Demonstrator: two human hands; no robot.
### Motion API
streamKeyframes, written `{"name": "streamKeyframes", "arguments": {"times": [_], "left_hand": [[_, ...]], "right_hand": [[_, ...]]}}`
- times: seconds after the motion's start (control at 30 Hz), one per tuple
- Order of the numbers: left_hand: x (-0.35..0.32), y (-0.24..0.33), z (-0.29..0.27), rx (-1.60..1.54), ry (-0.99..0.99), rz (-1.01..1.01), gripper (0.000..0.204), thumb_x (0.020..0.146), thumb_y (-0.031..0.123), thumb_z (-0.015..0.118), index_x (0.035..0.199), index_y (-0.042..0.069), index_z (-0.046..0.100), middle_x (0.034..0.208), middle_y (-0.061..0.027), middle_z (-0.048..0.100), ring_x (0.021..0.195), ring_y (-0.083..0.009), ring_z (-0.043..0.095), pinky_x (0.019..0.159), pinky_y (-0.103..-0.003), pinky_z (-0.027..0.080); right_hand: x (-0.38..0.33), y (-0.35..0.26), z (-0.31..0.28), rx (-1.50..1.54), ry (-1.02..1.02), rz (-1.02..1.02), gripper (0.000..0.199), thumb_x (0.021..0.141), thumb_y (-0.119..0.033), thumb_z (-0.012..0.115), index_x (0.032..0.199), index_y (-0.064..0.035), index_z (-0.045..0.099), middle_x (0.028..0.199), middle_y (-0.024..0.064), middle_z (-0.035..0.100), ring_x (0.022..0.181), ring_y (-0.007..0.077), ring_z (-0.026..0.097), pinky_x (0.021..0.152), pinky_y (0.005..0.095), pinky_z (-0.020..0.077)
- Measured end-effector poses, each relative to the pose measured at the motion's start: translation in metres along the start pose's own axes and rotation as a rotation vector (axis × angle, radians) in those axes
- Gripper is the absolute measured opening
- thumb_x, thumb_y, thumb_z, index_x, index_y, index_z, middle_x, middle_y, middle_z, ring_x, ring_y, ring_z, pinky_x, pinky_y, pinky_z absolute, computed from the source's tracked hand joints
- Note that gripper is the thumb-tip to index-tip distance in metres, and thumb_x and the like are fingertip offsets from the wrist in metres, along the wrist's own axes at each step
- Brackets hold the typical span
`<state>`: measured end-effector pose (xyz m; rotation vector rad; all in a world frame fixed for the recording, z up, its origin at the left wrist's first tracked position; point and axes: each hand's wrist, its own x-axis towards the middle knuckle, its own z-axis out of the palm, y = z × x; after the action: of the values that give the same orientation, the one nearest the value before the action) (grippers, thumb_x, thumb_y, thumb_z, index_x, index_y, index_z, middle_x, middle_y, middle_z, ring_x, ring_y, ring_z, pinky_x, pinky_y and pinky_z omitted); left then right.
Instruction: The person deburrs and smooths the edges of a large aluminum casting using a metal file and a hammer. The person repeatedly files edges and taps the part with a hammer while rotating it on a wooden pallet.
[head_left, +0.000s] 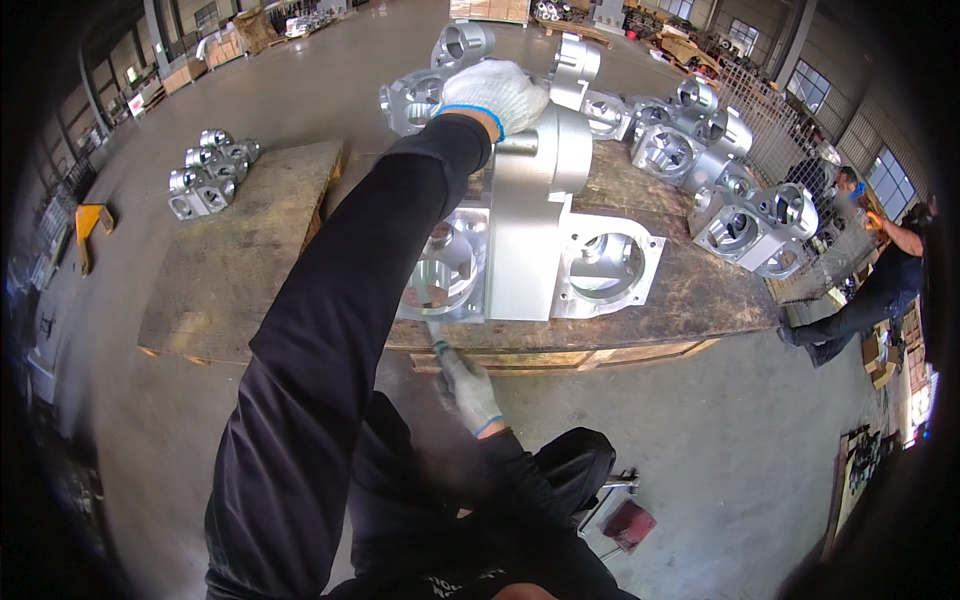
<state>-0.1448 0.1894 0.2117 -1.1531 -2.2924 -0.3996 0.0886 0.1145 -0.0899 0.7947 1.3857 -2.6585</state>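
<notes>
A large silver metal casting (527, 240) with round bores stands at the near edge of a wooden platform. My left hand (500, 95), in a white knit glove with a blue cuff, is closed over the top of this casting; its fingertips are hidden. Lower down, my right hand (468, 392), gloved alike, grips a slim tool (437, 338) with a green band. The tool's end reaches up into the round bore at the casting's lower left; its tip is blurred, so its kind is unclear. My left sleeve covers part of the casting's left side.
More silver castings (745, 235) stand on the worn wooden platform (690, 300), with others on a second wooden platform (225, 260) at left. A co-worker (885, 270) is at the right, by a wire mesh fence. A stool with a red pad (628, 525) stands near my legs.
</notes>
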Motion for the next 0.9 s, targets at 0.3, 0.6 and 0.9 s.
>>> {"name": "streamKeyframes", "arguments": {"times": [0.3, 0.6, 0.9], "left_hand": [[0.000, 0.003, -0.007, -0.157, -0.060, -0.191, 0.046, 0.094, 0.038, 0.046, 0.097, 0.002, 0.072, 0.103, -0.0266, 0.070, 0.100, -0.0441, 0.067, 0.091, -0.050, 0.052], [-0.002, -0.003, -0.006, -0.077, -0.151, -0.068, 0.059, 0.098, 0.054, 0.043, 0.120, 0.005, 0.066, 0.111, -0.0305, 0.066, 0.110, -0.0479, 0.061, 0.094, -0.053, 0.047], [-0.016, 0.010, -0.014, 0.130, 0.006, 0.040, 0.037, 0.105, 0.029, 0.043, 0.109, 0.000, 0.067, 0.094, -0.0250, 0.068, 0.091, -0.0415, 0.069, 0.080, -0.052, 0.055]], "right_hand": [[0.009, -0.003, 0.000, 0.055, -0.070, 0.011, 0.026, 0.102, -0.038, 0.059, 0.106, -0.0128, 0.064, 0.070, -0.0060, 0.056, 0.055, 0.0047, 0.050, 0.043, 0.0214, 0.0316], [0.025, 0.018, -0.012, -0.085, -0.117, -0.003, 0.038, 0.100, -0.040, 0.064, 0.119, -0.0076, 0.064, 0.092, -0.0066, 0.058, 0.077, 0.0047, 0.052, 0.064, 0.0212, 0.0450], [0.050, 0.046, -0.009, -0.142, -0.055, -0.167, 0.033, 0.104, -0.030, 0.059, 0.120, -0.0023, 0.066, 0.104, -0.0013, 0.064, 0.087, 0.0056, 0.053, 0.072, 0.0235, 0.0458]]}}
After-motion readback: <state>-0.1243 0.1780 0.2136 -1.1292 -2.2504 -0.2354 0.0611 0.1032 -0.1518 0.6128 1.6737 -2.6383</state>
